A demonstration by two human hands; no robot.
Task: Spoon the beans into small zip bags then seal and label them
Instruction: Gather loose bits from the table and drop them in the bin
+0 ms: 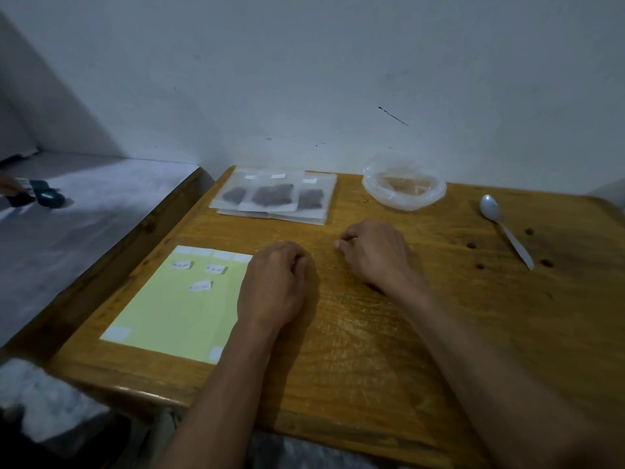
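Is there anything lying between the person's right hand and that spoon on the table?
Nothing visible. Bare wood lies between the right hand and the spoon. The loose beans sit near the spoon's handle, not across the path, and the plastic bowl stands farther back.

Three small clear zip bags [274, 197] lay flat in an overlapping row at the upper middle of the frame, each with a dark clump of beans inside and a small white label near its top edge. A white plastic spoon [504, 228] lay at the right, bowl up and toward the wall, handle slanting down-right. Four loose beans [470, 245] were scattered around that handle. At lower left sat the pale yellow label sheet [169, 309], three written labels [200, 285] lying loose on it.
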